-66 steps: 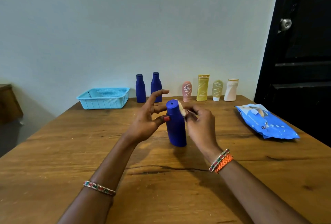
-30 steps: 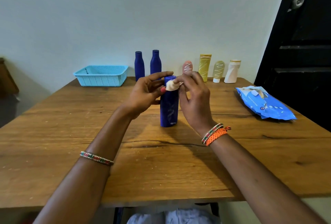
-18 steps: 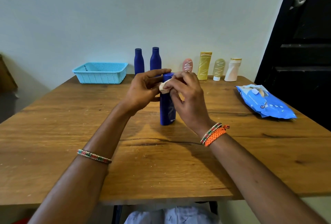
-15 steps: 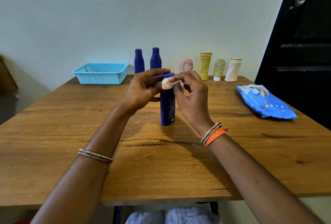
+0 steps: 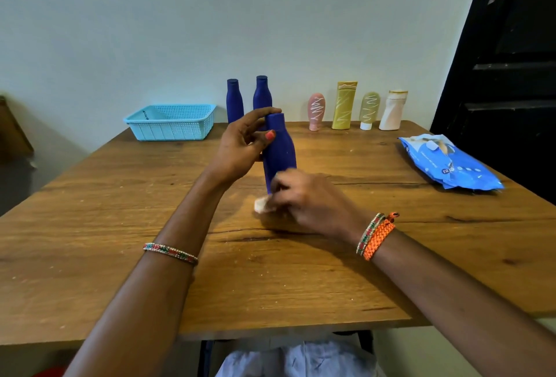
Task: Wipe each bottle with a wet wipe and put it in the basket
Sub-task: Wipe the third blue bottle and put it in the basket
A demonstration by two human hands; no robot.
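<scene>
With your left hand [image 5: 240, 147] clasping the blue bottle [image 5: 278, 150] upright near the counter [image 5: 90, 226] middle, well short of the basket [image 5: 171, 122], rub upward with the wipe [image 5: 262, 205] pinched in your right hand [image 5: 307, 199].

I see my left hand [image 5: 240, 147] gripping the upper part of a blue bottle [image 5: 279, 150] standing upright mid-table [image 5: 90, 226]. My right hand [image 5: 304, 199], blurred, presses a wipe [image 5: 262, 205] at the bottle's base. Along the far edge stand two blue bottles [image 5: 234, 101], then four tubes [image 5: 344, 105] toward the far right corner. The basket [image 5: 171, 122] sits near the far left corner. The wipe pack [image 5: 448, 163] lies by the right edge.
</scene>
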